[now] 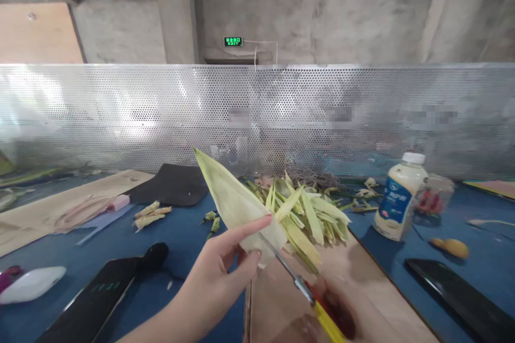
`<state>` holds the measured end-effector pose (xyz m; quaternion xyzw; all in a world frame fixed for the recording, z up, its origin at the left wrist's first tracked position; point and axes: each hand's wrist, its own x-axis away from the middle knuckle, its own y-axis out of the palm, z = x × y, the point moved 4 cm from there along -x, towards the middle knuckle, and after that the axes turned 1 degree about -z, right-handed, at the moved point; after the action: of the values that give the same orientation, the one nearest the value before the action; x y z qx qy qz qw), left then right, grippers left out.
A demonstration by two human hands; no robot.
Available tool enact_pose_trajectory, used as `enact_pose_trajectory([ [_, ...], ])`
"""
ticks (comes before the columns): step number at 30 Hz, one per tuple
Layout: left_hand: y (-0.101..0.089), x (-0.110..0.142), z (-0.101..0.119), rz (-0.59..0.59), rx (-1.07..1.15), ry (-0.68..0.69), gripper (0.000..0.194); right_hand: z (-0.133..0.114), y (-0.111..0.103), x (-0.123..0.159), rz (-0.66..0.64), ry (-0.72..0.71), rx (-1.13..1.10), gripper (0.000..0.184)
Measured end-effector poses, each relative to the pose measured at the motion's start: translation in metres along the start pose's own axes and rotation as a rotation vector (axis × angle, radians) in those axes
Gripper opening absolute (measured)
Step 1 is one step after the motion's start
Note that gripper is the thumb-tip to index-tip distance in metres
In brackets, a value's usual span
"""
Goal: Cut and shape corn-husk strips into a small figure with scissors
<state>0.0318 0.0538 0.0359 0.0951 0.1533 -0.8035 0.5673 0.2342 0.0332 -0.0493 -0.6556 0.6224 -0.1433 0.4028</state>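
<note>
Over the near edge of a wooden board (374, 284), the person's left hand (219, 278) comes in from the lower left with the forearm angled up toward the middle of the view, wrist bent slightly back. Its thumb and fingers are pinched on the lower end of a pale green husk leaf (235, 201), which is raised off the table and points up and to the left, its tip against the perforated metal screen (120, 112) behind. The index finger lies stretched along the leaf's lower edge, while the thumb presses from below. The right hand (333, 316) sits low at the bottom edge of the view, blurred, wrapped around the yellow and red handles of a pair of scissors (300, 284); the grip is closed on the handles, though how far the blades are parted cannot be told. The blades slant up and to the left, their tip meeting the base of the leaf just beside the left hand's fingers. Just beyond the leaf, a pile of cut green strips (309, 214) lies on the far end of the board. To the right stands a white bottle (398, 198) on the blue table (177, 230), and to the lower left lies a dark phone (96, 300).
</note>
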Motion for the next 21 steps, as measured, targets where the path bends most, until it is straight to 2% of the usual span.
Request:
enact_pose_trajectory([
  [4,-0.0017,-0.0006,-0.0024,-0.019,0.015,-0.012,0.034,-0.0005,-0.0018,-0.0010,-0.030,0.025,-0.060,0.023],
  [7,-0.0030,-0.0007,-0.0054,0.018,0.012,-0.009,0.037,-0.0005,0.0002,-0.0012,-0.055,0.051,-0.098,0.026],
  [11,-0.0047,-0.0015,-0.0062,0.062,-0.021,-0.003,0.041,0.0013,0.0036,0.0000,-0.079,0.088,-0.140,0.024],
  [21,-0.0011,0.0001,-0.0078,0.016,-0.013,0.030,0.041,0.0041,0.0052,-0.0008,-0.120,0.171,-0.202,0.017],
])
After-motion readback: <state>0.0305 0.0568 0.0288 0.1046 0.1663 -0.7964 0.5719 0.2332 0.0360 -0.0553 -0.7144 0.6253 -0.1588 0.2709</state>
